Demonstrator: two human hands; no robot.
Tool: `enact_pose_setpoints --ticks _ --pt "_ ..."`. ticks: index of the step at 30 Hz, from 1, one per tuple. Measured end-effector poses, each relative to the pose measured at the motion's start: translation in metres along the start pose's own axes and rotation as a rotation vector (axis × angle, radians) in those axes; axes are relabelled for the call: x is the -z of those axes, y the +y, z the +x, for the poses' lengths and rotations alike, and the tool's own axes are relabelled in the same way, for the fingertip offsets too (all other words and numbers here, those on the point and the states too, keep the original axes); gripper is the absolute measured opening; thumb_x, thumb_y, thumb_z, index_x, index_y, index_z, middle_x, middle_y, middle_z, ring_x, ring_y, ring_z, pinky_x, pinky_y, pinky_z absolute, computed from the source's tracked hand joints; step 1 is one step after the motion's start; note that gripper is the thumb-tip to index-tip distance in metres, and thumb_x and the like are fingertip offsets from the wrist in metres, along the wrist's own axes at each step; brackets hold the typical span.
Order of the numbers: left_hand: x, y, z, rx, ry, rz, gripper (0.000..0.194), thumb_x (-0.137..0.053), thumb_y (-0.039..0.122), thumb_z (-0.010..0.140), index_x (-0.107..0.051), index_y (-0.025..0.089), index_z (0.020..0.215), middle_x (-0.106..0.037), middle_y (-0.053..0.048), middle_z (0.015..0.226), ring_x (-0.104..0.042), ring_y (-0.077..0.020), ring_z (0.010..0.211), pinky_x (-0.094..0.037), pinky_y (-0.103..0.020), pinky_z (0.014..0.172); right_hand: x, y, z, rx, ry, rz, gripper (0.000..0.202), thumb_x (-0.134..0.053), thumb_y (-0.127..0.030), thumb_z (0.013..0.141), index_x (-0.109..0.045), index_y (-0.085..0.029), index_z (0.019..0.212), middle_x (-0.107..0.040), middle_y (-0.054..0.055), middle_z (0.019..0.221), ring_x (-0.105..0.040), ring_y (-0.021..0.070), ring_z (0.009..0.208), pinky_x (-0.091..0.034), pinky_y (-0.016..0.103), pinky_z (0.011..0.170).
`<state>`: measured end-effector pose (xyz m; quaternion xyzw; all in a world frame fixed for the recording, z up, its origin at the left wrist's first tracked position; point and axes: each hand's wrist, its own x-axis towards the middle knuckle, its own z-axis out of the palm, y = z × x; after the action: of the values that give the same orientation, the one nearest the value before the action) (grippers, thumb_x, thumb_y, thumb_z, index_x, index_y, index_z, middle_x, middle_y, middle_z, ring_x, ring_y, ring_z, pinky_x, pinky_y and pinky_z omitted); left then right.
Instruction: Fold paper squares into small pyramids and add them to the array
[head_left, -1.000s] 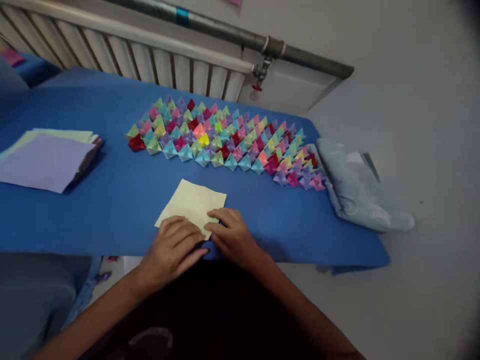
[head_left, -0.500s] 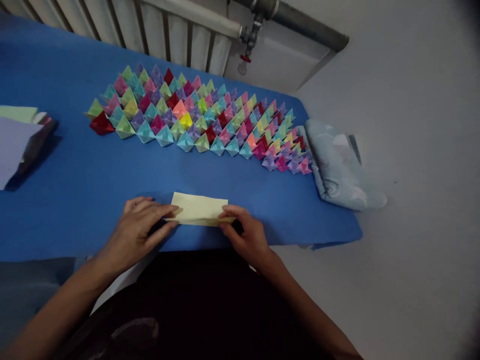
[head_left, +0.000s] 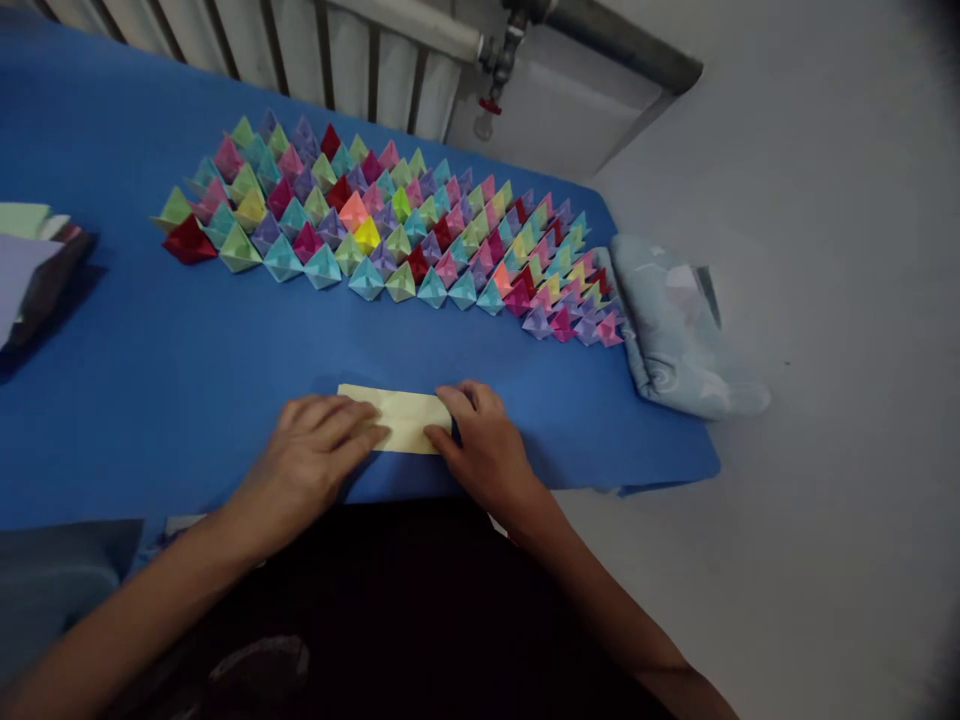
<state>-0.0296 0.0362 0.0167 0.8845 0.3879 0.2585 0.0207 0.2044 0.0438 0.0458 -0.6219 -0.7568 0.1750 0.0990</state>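
Note:
A pale yellow strip of folded paper (head_left: 407, 422) lies flat at the front edge of the blue-covered table, with a crease running along its length. My left hand (head_left: 319, 445) covers its left part, fingers together and pressed on the paper, the thumb along its lower side. At the right end, my right hand (head_left: 480, 430) has its fingers bent over the edge, thumb near the bottom corner. Beyond the hands stand several rows of small folded paper boats (head_left: 367, 278) in many colours.
The table (head_left: 217, 390) has a blue cover. A stack of coloured paper sheets (head_left: 26, 255) sits at the left, and a folded light-blue cloth (head_left: 664, 330) at the right end. Behind are a radiator (head_left: 300, 60) and a pipe valve with a red handle (head_left: 490, 105); a wall (head_left: 832, 300) stands right.
My left hand has slid right over the paper. My right fingers now bend over its right end, and the lower edge, raised before, lies flat. The view has shifted slightly.

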Motion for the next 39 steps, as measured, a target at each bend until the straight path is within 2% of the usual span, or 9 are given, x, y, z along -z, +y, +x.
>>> enact_pose_setpoints --ticks 2,6,13,20,27,30,33,36,39 --pt "-0.002 0.006 0.005 -0.057 -0.046 -0.061 0.033 -0.039 0.016 0.097 -0.067 0.025 0.11 -0.072 -0.006 0.112 -0.063 -0.0222 0.102 -0.045 -0.041 0.089 0.001 0.002 0.002 0.059 0.017 -0.012 0.041 -0.059 -0.027 0.088 -0.059 -0.018 0.128 -0.056 0.017 0.128 -0.052 0.0312 0.115 -0.045 0.049 0.097" --pt "-0.004 0.015 0.011 0.035 -0.059 -0.044 0.023 -0.046 0.026 0.097 -0.069 0.022 0.098 -0.073 -0.006 0.105 -0.065 -0.0224 0.095 -0.043 -0.043 0.091 0.006 0.003 0.012 0.099 -0.025 0.048 0.046 -0.06 -0.022 0.084 -0.057 -0.016 0.129 -0.062 0.014 0.117 -0.055 0.0269 0.108 -0.043 0.044 0.098" --pt "-0.005 0.016 0.01 0.052 -0.033 -0.03 0.019 -0.048 0.026 0.097 -0.066 0.02 0.093 -0.072 -0.006 0.103 -0.064 -0.0232 0.094 -0.042 -0.043 0.089 0.023 -0.007 0.022 0.023 -0.172 0.114 0.012 -0.062 -0.02 0.074 -0.058 -0.018 0.085 -0.057 0.003 0.087 -0.051 0.0169 0.079 -0.04 0.029 0.073" --pt "-0.001 0.019 0.007 0.006 0.015 -0.05 0.017 -0.053 0.026 0.095 -0.065 0.02 0.105 -0.071 -0.01 0.112 -0.063 -0.0264 0.104 -0.044 -0.046 0.094 0.014 -0.006 0.014 -0.063 -0.219 0.519 0.033 -0.053 -0.015 0.076 -0.054 -0.023 0.108 -0.054 -0.006 0.071 -0.05 0.012 0.064 -0.037 0.023 0.06" --pt "-0.009 0.026 0.006 -0.15 -0.007 -0.125 0.015 -0.057 0.018 0.091 -0.063 0.017 0.106 -0.071 -0.01 0.109 -0.064 -0.0247 0.103 -0.046 -0.042 0.093 0.005 -0.007 0.001 -0.135 -0.273 0.706 0.023 -0.052 -0.019 0.082 -0.054 -0.022 0.104 -0.049 -0.009 0.063 -0.046 0.0098 0.055 -0.036 0.022 0.054" --pt "-0.012 0.026 0.006 -0.186 0.003 -0.102 0.014 -0.054 0.012 0.092 -0.063 0.017 0.102 -0.072 -0.008 0.104 -0.065 -0.022 0.098 -0.046 -0.039 0.091 0.011 -0.003 -0.008 -0.051 -0.137 0.496 0.015 -0.052 -0.021 0.087 -0.058 -0.021 0.101 -0.056 -0.004 0.071 -0.053 0.0131 0.066 -0.042 0.026 0.064" --pt "-0.013 0.027 0.006 -0.188 0.007 -0.078 0.012 -0.055 0.013 0.092 -0.063 0.016 0.101 -0.073 -0.008 0.102 -0.066 -0.0217 0.096 -0.046 -0.039 0.09 0.018 0.006 -0.022 0.14 0.056 0.318 0.013 -0.055 -0.017 0.087 -0.062 -0.021 0.097 -0.063 0.004 0.091 -0.058 0.0184 0.089 -0.046 0.033 0.081" --pt "-0.012 0.028 0.007 -0.194 -0.003 -0.062 0.011 -0.058 0.016 0.091 -0.063 0.015 0.102 -0.072 -0.009 0.103 -0.066 -0.023 0.097 -0.045 -0.041 0.092 0.015 0.017 -0.032 0.372 0.022 0.271 0.027 -0.058 -0.01 0.082 -0.064 -0.024 0.105 -0.064 0.006 0.11 -0.058 0.0204 0.103 -0.045 0.038 0.093" --pt "-0.011 0.03 0.007 -0.187 -0.002 -0.048 0.009 -0.059 0.017 0.091 -0.063 0.016 0.099 -0.073 -0.008 0.102 -0.066 -0.0237 0.097 -0.043 -0.043 0.093 0.002 0.027 -0.035 0.417 0.034 0.199 0.028 -0.059 -0.011 0.083 -0.066 -0.023 0.108 -0.063 0.009 0.118 -0.058 0.0217 0.103 -0.046 0.04 0.092"
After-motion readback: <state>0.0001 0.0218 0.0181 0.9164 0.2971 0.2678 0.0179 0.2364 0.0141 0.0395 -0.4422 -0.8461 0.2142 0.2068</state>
